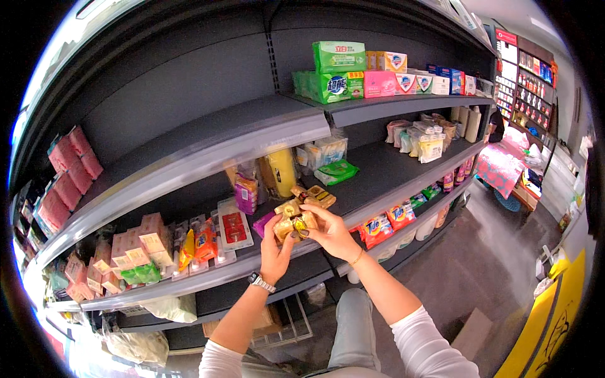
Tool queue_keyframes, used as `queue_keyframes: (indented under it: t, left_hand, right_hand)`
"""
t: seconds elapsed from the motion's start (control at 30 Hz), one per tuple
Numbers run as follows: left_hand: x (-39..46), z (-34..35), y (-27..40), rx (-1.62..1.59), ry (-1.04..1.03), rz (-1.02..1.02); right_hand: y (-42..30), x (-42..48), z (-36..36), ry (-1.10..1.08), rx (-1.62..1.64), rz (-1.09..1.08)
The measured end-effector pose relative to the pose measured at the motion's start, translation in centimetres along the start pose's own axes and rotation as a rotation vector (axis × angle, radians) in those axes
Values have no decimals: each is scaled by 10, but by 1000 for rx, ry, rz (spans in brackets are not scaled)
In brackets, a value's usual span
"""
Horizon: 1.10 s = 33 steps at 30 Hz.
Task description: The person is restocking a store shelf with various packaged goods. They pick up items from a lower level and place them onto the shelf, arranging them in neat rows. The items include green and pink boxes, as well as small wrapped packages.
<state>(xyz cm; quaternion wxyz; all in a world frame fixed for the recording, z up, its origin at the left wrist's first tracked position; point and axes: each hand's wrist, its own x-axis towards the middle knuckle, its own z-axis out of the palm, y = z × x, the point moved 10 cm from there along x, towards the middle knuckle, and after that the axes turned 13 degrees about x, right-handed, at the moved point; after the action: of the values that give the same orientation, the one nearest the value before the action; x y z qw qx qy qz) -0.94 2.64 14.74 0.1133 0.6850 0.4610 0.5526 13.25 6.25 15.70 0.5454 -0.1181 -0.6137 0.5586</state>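
My left hand (pixel 276 255) and my right hand (pixel 328 231) together hold a couple of gold-wrapped packets (pixel 295 223) with dark labels, above the front edge of the middle shelf. Just behind my fingers, more gold-wrapped packets (pixel 321 196) lie on that shelf. A purple packet (pixel 263 224) lies left of my left hand, and a purple box (pixel 246 193) stands behind it. A yellow bottle (pixel 282 172) in clear wrap and a green soft pack (pixel 336 172) are farther back.
The upper shelf bears green soap packs (pixel 339 56) and boxed soaps. Pink boxes (pixel 153 236) and orange packs stand at the left of the middle shelf. Tide detergent bags (pixel 376 230) sit on a lower shelf. Its price-rail edge (pixel 189 271) runs before me. At right is a table with a pink cloth (pixel 501 163).
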Motion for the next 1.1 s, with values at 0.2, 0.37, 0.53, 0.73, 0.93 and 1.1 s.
queue_keyframes:
  t: [0.2, 0.37, 0.53, 0.73, 0.93, 1.1]
  left_hand:
    - [-16, -15, -21, -316, 57, -177]
    - [-13, -29, -2, -333, 107, -193]
    - [-15, -30, 5, -295, 72, -123]
    - [-17, -30, 6, -299, 74, -129]
    - [-8, -34, 27, -225, 31, -61]
    - [31, -87, 98, -89, 147, 182]
  right_hand:
    - [14, 40, -72, 229, -472, -124]
    - [61, 59, -125, 286, -1143, 127]
    - [89, 61, -134, 245, -1079, 428]
    - [65, 60, -124, 383, -1010, 230]
    - [42, 48, -140, 598, -815, -162]
    - [-17, 10, -179, 733, -525, -390]
